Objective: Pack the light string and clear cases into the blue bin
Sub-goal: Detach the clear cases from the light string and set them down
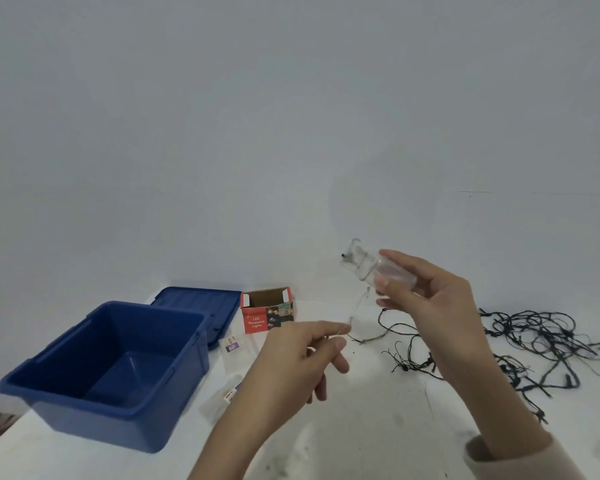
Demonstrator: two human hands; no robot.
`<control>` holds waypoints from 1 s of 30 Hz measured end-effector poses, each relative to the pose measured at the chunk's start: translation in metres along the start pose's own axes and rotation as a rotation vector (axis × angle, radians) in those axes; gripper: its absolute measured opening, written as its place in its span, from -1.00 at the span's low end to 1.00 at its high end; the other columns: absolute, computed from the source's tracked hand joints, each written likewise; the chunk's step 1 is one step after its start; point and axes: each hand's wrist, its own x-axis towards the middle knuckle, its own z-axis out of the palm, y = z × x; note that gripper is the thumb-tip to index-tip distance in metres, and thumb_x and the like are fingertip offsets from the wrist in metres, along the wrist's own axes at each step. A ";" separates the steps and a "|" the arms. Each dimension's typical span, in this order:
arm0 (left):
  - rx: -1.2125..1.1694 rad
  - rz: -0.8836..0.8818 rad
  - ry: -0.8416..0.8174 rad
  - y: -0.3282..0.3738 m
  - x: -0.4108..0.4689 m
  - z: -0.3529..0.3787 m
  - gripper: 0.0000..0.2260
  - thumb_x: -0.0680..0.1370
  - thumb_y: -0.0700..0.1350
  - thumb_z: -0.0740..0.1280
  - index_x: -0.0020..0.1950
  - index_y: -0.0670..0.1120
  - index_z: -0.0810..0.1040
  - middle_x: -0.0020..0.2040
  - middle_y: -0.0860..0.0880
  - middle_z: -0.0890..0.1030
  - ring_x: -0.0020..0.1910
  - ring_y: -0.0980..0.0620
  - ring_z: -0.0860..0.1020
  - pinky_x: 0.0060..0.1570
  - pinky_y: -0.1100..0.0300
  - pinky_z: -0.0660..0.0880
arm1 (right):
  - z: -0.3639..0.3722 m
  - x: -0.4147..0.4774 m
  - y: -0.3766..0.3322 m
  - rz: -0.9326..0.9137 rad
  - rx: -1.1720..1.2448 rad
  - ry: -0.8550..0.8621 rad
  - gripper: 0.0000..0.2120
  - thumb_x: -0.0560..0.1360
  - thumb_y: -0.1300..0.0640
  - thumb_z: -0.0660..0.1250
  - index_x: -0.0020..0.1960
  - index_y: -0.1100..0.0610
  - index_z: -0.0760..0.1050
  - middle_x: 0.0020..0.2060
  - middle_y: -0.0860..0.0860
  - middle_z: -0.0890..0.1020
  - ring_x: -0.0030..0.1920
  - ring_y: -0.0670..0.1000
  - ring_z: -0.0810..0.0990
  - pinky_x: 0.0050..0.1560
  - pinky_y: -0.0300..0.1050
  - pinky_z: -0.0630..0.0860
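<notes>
Surface: we see a white table (361, 427), scuffed with dark marks.
Left: a blue bin (97, 424) stands open.
Behind it: a blue lid (194, 301), which seems to lie flat.
Back middle: a red LED Decorative Lights box (267, 315), top open.
Beside the bin: a clear case (231, 344); a second clear case (227, 396) nearer us, blurred.
Right: a dark light string (534, 341), loosely tangled.

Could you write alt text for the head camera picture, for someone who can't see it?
Over a white table, a person's right hand holds up a clear case while the left hand pinches its thin wire. An open blue bin sits left; a tangled dark light string lies right.
</notes>
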 end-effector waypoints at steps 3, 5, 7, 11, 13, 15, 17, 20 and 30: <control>0.376 0.036 -0.031 0.005 -0.006 -0.006 -0.77 0.62 -0.05 0.15 0.16 0.12 0.55 -0.19 0.16 0.63 -0.46 0.20 0.48 -0.27 0.35 0.49 | -0.003 0.004 0.010 -0.121 -0.163 0.074 -0.70 0.44 0.26 0.40 0.01 -0.12 0.58 -0.07 -0.17 0.65 -0.11 -0.28 0.59 -0.11 -0.49 0.46; 0.634 0.121 -0.013 0.015 -0.009 -0.012 -0.75 0.64 -0.01 0.08 0.18 0.10 0.51 -0.05 0.14 0.62 -0.27 0.22 0.51 -0.03 0.21 0.49 | -0.005 0.005 0.016 -0.252 -0.312 0.068 -0.69 0.45 0.30 0.38 0.06 -0.07 0.58 -0.04 -0.20 0.61 -0.02 -0.27 0.54 -0.05 -0.48 0.44; 0.786 0.241 0.050 0.024 -0.010 -0.017 -0.73 0.64 0.03 0.01 0.17 0.11 0.48 0.00 0.11 0.60 -0.06 0.15 0.53 0.01 0.11 0.47 | -0.007 0.007 0.026 -0.381 -0.527 -0.016 -0.69 0.45 0.33 0.37 0.11 0.03 0.59 -0.05 -0.13 0.61 0.00 -0.19 0.52 0.00 -0.44 0.38; 0.728 0.613 0.307 0.025 0.010 -0.036 -0.81 0.53 0.01 0.18 -0.11 0.08 0.59 -0.36 0.10 0.54 -0.38 0.08 0.52 -0.43 0.11 0.49 | -0.012 0.001 0.034 -0.322 -0.660 -0.368 -0.66 0.42 0.30 0.37 0.10 -0.04 0.59 -0.08 -0.13 0.65 -0.02 -0.16 0.54 -0.01 -0.43 0.39; 0.554 0.547 0.306 0.019 0.026 -0.040 -0.81 0.55 0.03 0.22 -0.10 0.07 0.63 -0.39 0.13 0.52 -0.38 0.11 0.48 -0.39 0.21 0.45 | -0.015 -0.005 0.030 -0.170 -0.466 -0.543 -0.62 0.40 0.34 0.41 0.07 -0.08 0.54 -0.12 -0.11 0.67 -0.09 -0.12 0.60 -0.01 -0.29 0.49; 0.321 0.375 0.202 0.013 0.038 -0.038 -0.86 0.55 -0.03 0.30 -0.10 0.05 0.66 -0.35 0.10 0.58 -0.37 0.09 0.48 -0.36 0.34 0.39 | -0.018 -0.011 0.021 -0.017 -0.149 -0.678 -0.66 0.37 0.38 0.45 0.02 0.05 0.50 -0.15 -0.02 0.67 -0.15 -0.06 0.63 -0.06 -0.21 0.55; 0.102 0.242 0.117 0.001 0.044 -0.032 -0.87 0.53 -0.11 0.33 -0.15 0.03 0.66 -0.41 0.09 0.56 -0.49 0.11 0.41 -0.45 0.40 0.32 | -0.020 -0.014 0.015 0.067 0.100 -0.676 -0.71 0.30 0.37 0.49 -0.08 0.12 0.52 -0.21 0.04 0.66 -0.23 -0.04 0.61 -0.19 -0.25 0.54; -0.084 0.130 0.014 -0.020 0.040 -0.019 -0.78 0.55 -0.18 0.30 -0.20 0.07 0.65 -0.46 0.12 0.51 -0.54 0.10 0.34 -0.51 0.29 0.30 | -0.020 -0.011 0.013 0.114 0.334 -0.528 -0.66 0.12 0.25 0.56 -0.16 0.11 0.54 -0.22 0.15 0.68 -0.25 0.06 0.64 -0.22 -0.26 0.54; -0.317 -0.056 -0.123 -0.035 0.004 0.013 -0.80 0.54 -0.29 0.28 0.03 -0.07 0.64 -0.39 0.05 0.60 -0.46 0.11 0.50 -0.43 0.26 0.49 | -0.015 0.000 0.019 0.135 0.359 0.051 -0.79 0.35 0.34 0.42 -0.07 0.16 0.50 -0.20 0.08 0.71 -0.22 0.04 0.68 -0.08 -0.24 0.61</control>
